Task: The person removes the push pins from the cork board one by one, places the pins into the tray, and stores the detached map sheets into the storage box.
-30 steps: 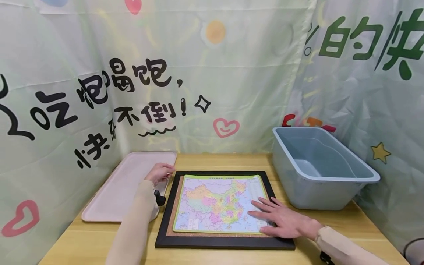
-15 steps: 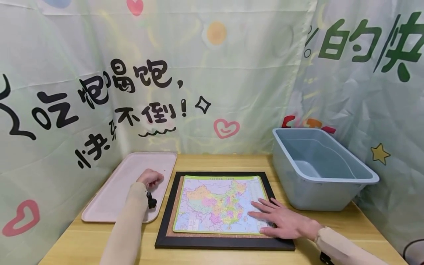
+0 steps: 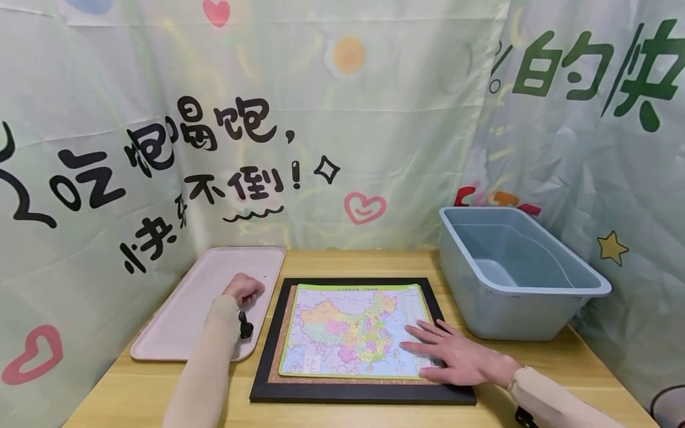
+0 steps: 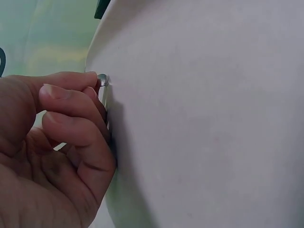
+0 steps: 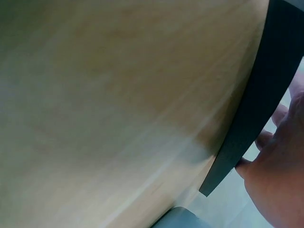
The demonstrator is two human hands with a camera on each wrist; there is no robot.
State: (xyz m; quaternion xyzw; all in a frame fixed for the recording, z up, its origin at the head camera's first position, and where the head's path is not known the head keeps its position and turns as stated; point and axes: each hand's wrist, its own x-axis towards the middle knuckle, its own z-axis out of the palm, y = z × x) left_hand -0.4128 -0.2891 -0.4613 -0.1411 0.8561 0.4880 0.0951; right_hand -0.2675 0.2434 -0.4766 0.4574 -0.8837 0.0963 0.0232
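Hands number two. One pink tray (image 3: 176,321) lies at the left of the table (image 3: 535,362), one black frame (image 3: 353,392) with one map (image 3: 350,330) in it sits in the middle, and one grey tub (image 3: 514,297) stands at the right; the tray and the frame are just beside each other.

On the tray rests the left hand (image 3: 243,290), fingers curled into a loose fist. In the left wrist view one small silvery pin (image 4: 102,79) is pinched between thumb tip and forefinger (image 4: 71,97), its round head showing just past the fingertips and touching the tray (image 4: 213,118). What the pin's lower part looks like cannot be told.

Over on the map's right near corner lies the right hand (image 3: 460,356), flat, fingers straight and spread, with the outer fingers reaching onto the frame's right edge. It holds nothing. In the right wrist view the frame (image 5: 266,95) lies on the table (image 5: 118,104), fingertips beside it.
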